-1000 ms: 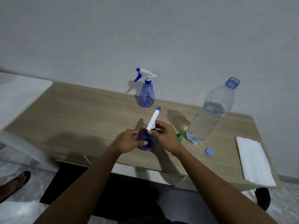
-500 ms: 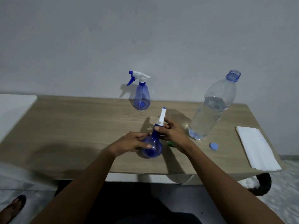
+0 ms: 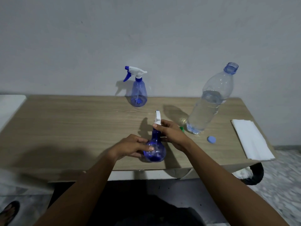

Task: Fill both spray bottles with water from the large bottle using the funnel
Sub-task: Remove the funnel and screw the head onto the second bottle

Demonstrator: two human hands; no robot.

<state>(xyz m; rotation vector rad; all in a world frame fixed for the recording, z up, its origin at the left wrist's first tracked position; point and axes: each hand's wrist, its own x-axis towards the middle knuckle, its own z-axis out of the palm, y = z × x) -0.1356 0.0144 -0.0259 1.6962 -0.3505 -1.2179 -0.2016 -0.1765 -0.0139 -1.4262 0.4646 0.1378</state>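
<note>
While a sandalled foot (image 3: 9, 211) shows at the far lower left on the floor, the wooden table (image 3: 65, 124) stretches across the view against a pale wall. Toward the back of it, left of centre, stands a spray bottle (image 3: 138, 93) with a clear blue body, a white trigger head and a blue lever; it is upright, its head is on, and it looks empty. Nearer the front edge, the left hand (image 3: 130, 146) wraps its fingers round the round belly of a second spray bottle (image 3: 154, 149), darker blue and see-through, which stands on the table. Just above, the right hand (image 3: 171, 133) pinches the neck below that bottle's white spray head (image 3: 157, 118), whose blue tip points upward. Peeking out from behind the right hand is a small green piece (image 3: 182, 129), most of it hidden, so what it is cannot be told. Right of that stands the large bottle (image 3: 210, 101), clear plastic with a bluish neck, uncapped, and holding water to well above half. A blue cap (image 3: 211, 139) lies flat on the table near its base, apart from it. At the far right edge lies a folded white cloth (image 3: 250, 139).
</note>
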